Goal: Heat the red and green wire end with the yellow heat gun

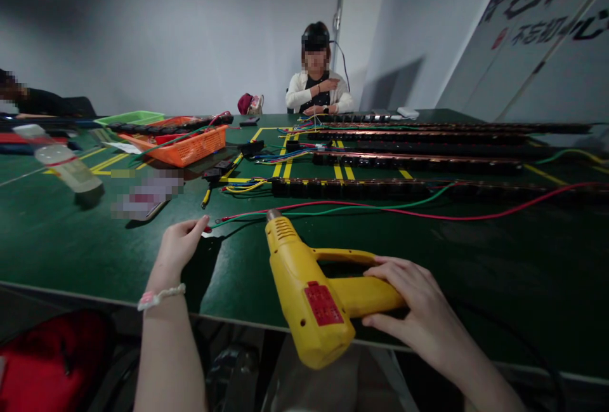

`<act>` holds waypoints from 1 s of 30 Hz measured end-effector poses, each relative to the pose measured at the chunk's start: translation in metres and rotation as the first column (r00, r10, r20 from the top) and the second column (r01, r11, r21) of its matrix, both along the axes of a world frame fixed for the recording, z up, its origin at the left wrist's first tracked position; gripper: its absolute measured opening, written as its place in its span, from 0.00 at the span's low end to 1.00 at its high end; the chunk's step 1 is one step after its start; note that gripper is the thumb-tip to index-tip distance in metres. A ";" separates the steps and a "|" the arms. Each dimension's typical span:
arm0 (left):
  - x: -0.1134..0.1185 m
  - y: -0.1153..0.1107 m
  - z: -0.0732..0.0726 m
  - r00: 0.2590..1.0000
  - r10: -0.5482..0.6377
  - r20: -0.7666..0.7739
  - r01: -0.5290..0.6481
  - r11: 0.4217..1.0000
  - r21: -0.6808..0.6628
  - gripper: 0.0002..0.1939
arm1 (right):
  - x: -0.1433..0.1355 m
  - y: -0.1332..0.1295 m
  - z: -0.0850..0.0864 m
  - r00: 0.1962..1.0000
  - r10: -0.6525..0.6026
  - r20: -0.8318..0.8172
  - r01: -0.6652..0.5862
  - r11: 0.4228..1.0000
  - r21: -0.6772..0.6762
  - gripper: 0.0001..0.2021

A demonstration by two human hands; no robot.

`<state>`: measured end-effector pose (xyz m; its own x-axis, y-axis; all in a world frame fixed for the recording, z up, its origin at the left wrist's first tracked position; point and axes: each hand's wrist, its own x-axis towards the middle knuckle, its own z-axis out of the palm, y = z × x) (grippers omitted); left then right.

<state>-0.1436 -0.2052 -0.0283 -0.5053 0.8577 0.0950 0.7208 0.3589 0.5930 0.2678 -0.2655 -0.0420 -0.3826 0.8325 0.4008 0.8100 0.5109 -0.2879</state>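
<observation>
My left hand (183, 244) pinches the end of a green wire (304, 214) above the table. Beside it, a red wire (409, 212) with a ring terminal at its tip runs off to the right. My right hand (412, 298) is wrapped round the handle of a yellow heat gun (304, 291), which has a red label on its body. The metal nozzle points up and away from me, just below the two wires and to the right of my left hand.
Long dark strips with copper edges (419, 161) lie across the green table (157, 259). An orange basket (200, 145), a bottle (69, 164) and a phone-like object (147, 196) are at the left. A person (318, 85) sits opposite; another is at far left.
</observation>
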 end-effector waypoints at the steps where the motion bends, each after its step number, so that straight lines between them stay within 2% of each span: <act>1: 0.000 0.000 0.000 1.000 -0.001 0.004 0.001 1.000 -0.008 0.29 | 0.008 0.001 -0.002 1.000 -0.008 0.000 0.008 1.000 0.003 0.22; 6: -0.006 0.002 -0.003 0.999 0.016 0.044 -0.016 1.000 0.004 0.28 | 0.045 0.005 -0.006 0.997 -0.070 -0.039 0.072 0.996 0.047 0.21; 10: -0.009 0.002 -0.005 0.992 0.052 0.111 -0.055 0.998 0.022 0.28 | 0.052 0.003 -0.006 0.995 -0.090 -0.045 0.095 0.985 0.145 0.18; 14: -0.008 0.002 -0.006 0.984 0.084 0.155 -0.091 0.995 0.038 0.29 | 0.036 -0.003 -0.007 0.998 -0.063 0.013 0.058 0.968 0.246 0.14; 20: -0.009 0.003 -0.008 0.985 0.092 0.144 -0.096 0.995 0.021 0.30 | 0.006 -0.012 -0.004 0.998 -0.015 0.063 -0.002 0.965 0.263 0.13; 26: -0.010 0.004 -0.013 0.995 -0.013 0.094 0.015 1.000 -0.018 0.31 | -0.016 -0.016 0.002 0.994 0.055 0.091 -0.075 0.970 0.231 0.19; 30: -0.011 0.004 -0.014 0.998 -0.027 0.054 0.031 0.996 -0.079 0.31 | -0.032 -0.017 0.003 0.994 0.075 0.078 -0.089 0.976 0.199 0.25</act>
<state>-0.1547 -0.2013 -0.0420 -0.4827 0.8758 0.0001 0.7002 0.3859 0.6007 0.2360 -0.2824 -0.0387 -0.4790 0.7019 0.5271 0.7776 0.6179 -0.1162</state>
